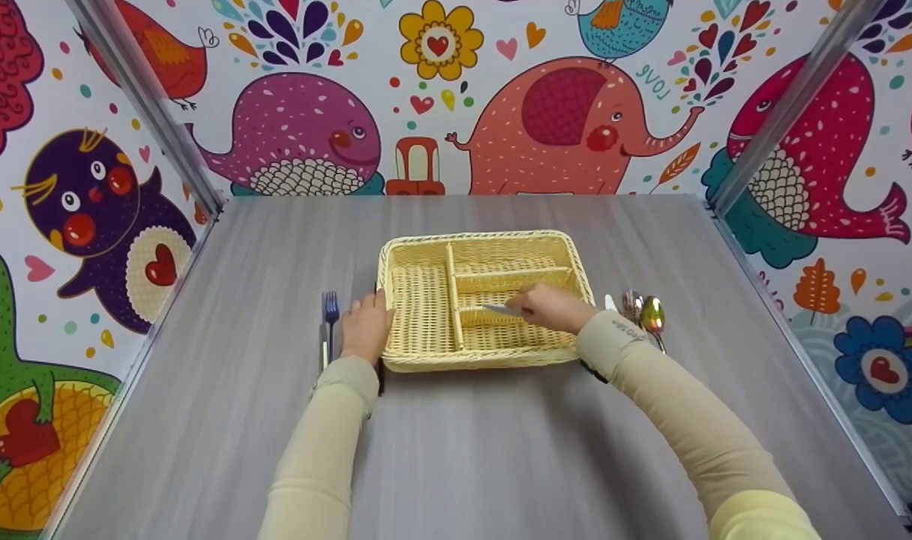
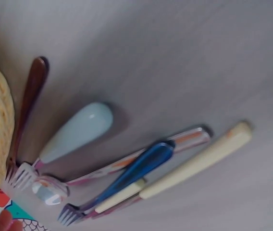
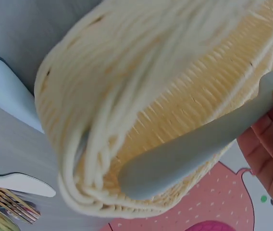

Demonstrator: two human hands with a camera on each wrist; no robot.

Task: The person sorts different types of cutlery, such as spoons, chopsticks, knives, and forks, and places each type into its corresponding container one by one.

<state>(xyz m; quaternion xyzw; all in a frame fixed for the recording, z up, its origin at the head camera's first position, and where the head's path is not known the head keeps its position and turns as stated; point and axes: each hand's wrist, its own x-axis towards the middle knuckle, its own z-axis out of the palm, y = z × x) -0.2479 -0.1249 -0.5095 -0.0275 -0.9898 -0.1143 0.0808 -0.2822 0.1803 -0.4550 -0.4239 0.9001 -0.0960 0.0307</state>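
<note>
A pale wicker basket (image 1: 456,361) with dividers stands on the table. At its left rim rests my left hand (image 1: 366,328), fingers extended against the side. My right hand (image 1: 553,306) is over the right compartments and pinches a table knife (image 1: 505,309) near its neck. The blade points left in the head view; in the right wrist view its thick pale grey handle (image 3: 189,149) lies across the basket opening. Left of the basket lie a blue fork (image 2: 136,168), a fork with a light-blue handle (image 2: 79,132), a brown-handled utensil (image 2: 33,84) and a spoon (image 2: 50,190).
Cream-handled cutlery (image 2: 199,159) lies beside the blue fork. Right of the basket are a spoon (image 1: 652,315), a gold-toned fork (image 3: 14,202), a white-looking blade (image 3: 21,184) and a pale blue handle (image 3: 9,96). Patterned panels (image 1: 313,135) bound the grey table (image 1: 486,465).
</note>
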